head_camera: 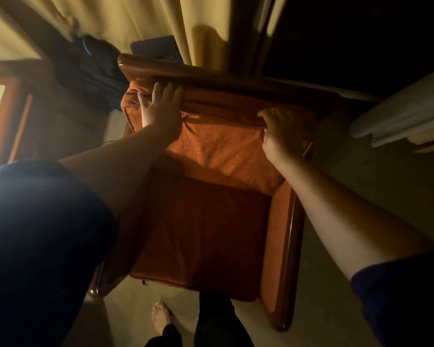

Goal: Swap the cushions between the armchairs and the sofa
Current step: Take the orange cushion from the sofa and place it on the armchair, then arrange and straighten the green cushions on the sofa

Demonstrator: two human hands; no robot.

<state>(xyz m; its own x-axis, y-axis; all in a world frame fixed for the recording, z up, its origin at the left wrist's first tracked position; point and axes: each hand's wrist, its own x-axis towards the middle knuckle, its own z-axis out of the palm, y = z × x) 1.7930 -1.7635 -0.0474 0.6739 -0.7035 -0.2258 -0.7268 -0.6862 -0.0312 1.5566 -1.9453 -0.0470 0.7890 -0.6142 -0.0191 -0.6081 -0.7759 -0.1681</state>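
Two hands work the orange back cushion [218, 144] leaning on the armchair [290, 221] backrest: left hand [161, 106] flat, fingers spread at its top edge, right hand [283, 131] curled onto that edge; best to seat both top corners evenly under the backrest rail.

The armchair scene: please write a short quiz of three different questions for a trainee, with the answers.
1. True or false: both hands are on the back cushion of the armchair.
2. Which hand lies with its fingers spread? A) left hand B) right hand
3. Fill in: the seat cushion lies ____ the person than the back cushion.

Key:
1. True. Both hands are at its top edge, just below the wooden top rail.
2. A. The right hand is curled on a fold of the fabric.
3. nearer to
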